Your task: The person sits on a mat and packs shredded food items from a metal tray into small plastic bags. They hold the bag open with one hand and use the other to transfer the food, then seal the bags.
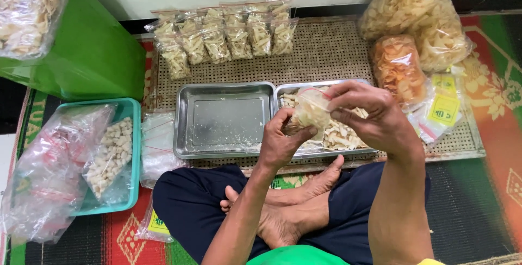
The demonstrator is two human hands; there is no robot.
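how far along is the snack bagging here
Done: a row of filled small bags lines the mat's far edge. In hand: the left hand and right hand hold a part-filled bag between them. Left: loose chips fill the right tray, and empty bags wait beside the left tray.

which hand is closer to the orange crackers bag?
Right. The right hand grips the top of the small bag just left of the orange crackers bag. The left hand holds that small bag from below, farther left.
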